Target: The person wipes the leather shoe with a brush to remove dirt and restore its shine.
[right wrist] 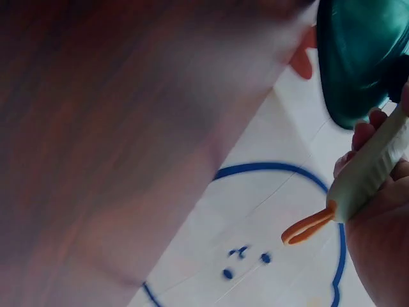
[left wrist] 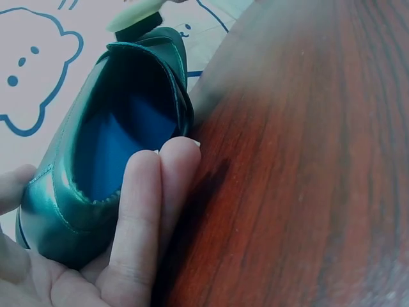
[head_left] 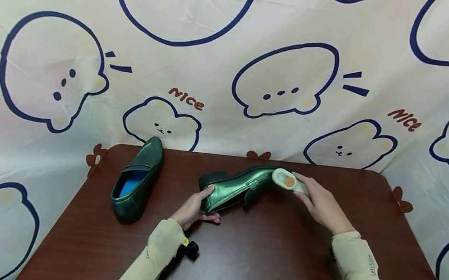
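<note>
A shiny green loafer (head_left: 234, 190) is tipped on its side above the brown table, its heel toward the left. My left hand (head_left: 192, 208) grips it by the heel, thumb on one side and fingers on the other; in the left wrist view its blue insole (left wrist: 105, 153) shows. My right hand (head_left: 321, 203) holds a pale green brush (head_left: 290, 181) with an orange spot against the toe end of the loafer. In the right wrist view the brush handle (right wrist: 364, 176) ends in an orange loop, and dark bristles lie by the shoe's toe.
A second green loafer (head_left: 137, 185) stands on the left of the brown table (head_left: 275, 268), sole down, toe pointing to the back. Behind and beside the table hangs a white cloth (head_left: 199, 73) printed with blue cartoon outlines.
</note>
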Action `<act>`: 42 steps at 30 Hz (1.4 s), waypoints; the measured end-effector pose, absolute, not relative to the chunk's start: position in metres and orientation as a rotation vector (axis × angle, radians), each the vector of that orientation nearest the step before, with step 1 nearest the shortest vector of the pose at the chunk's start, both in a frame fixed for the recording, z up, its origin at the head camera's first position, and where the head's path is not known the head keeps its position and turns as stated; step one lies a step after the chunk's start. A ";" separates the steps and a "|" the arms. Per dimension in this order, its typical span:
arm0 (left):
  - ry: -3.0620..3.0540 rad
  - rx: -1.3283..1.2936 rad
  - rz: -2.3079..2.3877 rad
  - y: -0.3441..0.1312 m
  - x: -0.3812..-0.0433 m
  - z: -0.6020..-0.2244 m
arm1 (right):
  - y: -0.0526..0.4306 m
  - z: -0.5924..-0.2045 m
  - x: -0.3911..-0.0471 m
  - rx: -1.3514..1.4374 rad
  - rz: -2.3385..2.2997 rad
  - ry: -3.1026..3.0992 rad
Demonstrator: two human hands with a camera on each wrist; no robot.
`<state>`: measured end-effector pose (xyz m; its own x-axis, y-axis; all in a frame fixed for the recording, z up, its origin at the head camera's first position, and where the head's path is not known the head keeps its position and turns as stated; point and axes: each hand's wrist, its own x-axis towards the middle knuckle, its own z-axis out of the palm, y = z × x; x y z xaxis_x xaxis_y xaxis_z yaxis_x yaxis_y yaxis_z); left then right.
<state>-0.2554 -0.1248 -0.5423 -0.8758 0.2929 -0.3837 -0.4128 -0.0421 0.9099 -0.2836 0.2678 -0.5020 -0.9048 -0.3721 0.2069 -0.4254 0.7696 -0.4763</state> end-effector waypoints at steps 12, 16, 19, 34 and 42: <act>1.762 -0.127 1.968 -0.124 -0.255 -0.542 | 0.327 -0.512 -0.277 0.491 0.749 -2.900; 1.751 -0.139 1.978 -0.124 -0.256 -0.543 | 0.332 -0.509 -0.274 0.445 0.702 -2.905; 1.755 -0.138 1.984 -0.123 -0.256 -0.543 | 0.332 -0.505 -0.272 0.391 0.721 -2.892; 1.758 -0.133 1.990 -0.121 -0.257 -0.544 | 0.289 -0.491 -0.260 0.292 0.846 -2.675; 1.646 -0.143 2.063 -0.114 -0.251 -0.544 | 0.252 -0.486 -0.252 0.346 1.060 -2.718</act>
<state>-0.2506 -0.1136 -0.5436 -0.8727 0.3103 -0.3771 -0.4366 -0.1499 0.8871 -0.2520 0.2518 -0.4859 -0.9517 -0.1428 0.2717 -0.2890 0.7150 -0.6366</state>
